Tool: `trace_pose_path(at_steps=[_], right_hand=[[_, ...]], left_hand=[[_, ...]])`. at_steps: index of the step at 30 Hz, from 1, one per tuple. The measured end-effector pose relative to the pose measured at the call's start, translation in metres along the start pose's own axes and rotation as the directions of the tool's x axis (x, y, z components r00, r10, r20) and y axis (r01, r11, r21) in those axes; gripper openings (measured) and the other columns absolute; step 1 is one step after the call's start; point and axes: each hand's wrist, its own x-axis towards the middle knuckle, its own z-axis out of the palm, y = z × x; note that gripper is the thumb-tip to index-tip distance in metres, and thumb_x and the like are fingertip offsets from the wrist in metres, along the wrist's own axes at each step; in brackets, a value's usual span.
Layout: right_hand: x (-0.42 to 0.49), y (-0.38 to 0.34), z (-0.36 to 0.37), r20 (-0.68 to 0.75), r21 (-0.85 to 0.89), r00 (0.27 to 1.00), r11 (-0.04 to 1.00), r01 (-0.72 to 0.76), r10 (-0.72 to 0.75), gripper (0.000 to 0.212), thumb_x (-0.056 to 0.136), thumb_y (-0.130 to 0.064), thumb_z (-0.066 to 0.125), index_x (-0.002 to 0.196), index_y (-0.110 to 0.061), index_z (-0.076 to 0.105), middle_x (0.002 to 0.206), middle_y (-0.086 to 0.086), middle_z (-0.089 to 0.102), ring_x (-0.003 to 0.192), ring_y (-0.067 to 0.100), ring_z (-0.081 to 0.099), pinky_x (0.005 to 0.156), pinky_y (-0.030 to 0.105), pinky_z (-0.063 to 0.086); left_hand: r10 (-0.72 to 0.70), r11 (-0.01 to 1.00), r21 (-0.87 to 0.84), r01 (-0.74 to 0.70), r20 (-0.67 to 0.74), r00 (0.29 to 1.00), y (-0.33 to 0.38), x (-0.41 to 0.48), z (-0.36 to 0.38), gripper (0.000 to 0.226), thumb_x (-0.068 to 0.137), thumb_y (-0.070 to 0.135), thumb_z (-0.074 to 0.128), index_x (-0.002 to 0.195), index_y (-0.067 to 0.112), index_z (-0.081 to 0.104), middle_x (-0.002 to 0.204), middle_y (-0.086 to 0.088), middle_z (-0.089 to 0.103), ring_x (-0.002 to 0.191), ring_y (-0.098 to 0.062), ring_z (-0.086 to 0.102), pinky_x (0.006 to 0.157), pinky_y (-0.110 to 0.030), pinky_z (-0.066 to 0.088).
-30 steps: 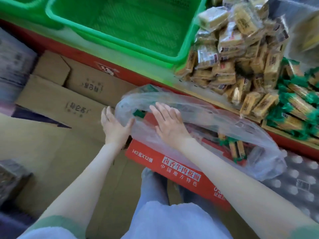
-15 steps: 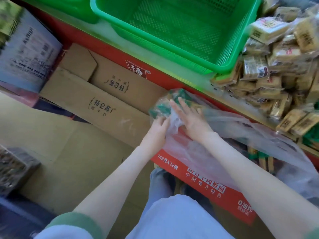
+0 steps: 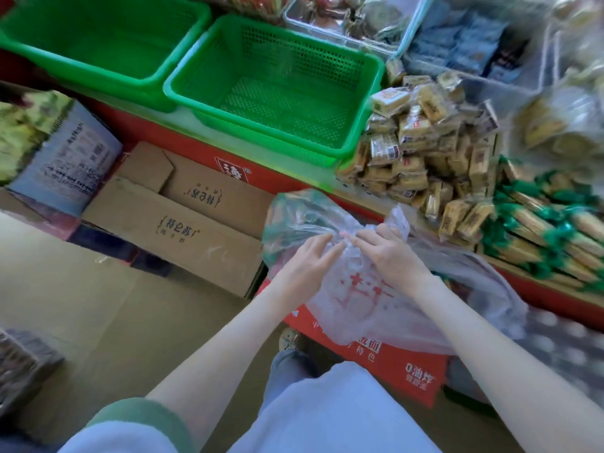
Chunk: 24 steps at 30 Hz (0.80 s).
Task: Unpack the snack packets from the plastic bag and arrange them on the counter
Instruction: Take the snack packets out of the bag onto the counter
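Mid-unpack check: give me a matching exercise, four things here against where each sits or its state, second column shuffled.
Things
1. plastic bag
2. right green basket
3. red carton
4. brown packets

Place or state
A. heaped just right of the basket
B. lying under the bag
C. pinched at its top by the left hand and the right hand
D. empty

Pairs: 1-C; 2-D; 3-B; 4-A

Plastic bag (image 3: 369,308) on box (image 3: 408,371) — snack packets (image 3: 421,152) behind, basket (image 3: 277,103) left.
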Motion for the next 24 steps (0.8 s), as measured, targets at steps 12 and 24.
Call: trace_pose_path(at_steps=[12,24], right_hand=[[-0.129,0.031,-0.084,-0.353,0.106,0.927,0.99,-0.093,0.125,0.038,0.077,0.007,0.037,0.099,0.0,0.068,0.088,0.012,0.065,0.089,0.025,0.043,0.079,0.038,0.037],[-0.079,0.016,-0.039,0.159,0.159,0.986,0.984,-0.084,0.059,0.102,0.087,-0.015,0.064,0.145,-0.045,-0.014,0.161,-0.004,-0.008,0.145,0.022,-0.005,0.115,0.048,0.004]], left_hand=[[-0.077,0.974,-0.208,0.087,0.057,0.995,0.133,0.01,0.015,0.073,0.072,-0.029,0.039,0.141,-0.002,0.04,0.142,-0.023,0.04,0.134,-0.036,0.036,0.107,-0.027,0.03],[-0.555,0.686,0.329,0.649,-0.34,0.759,0.046,-0.001,-0.002,0.082,0.078,-0.011,0.037,0.15,0.0,0.002,0.151,-0.022,0.013,0.141,-0.036,0.023,0.116,-0.048,0.021]])
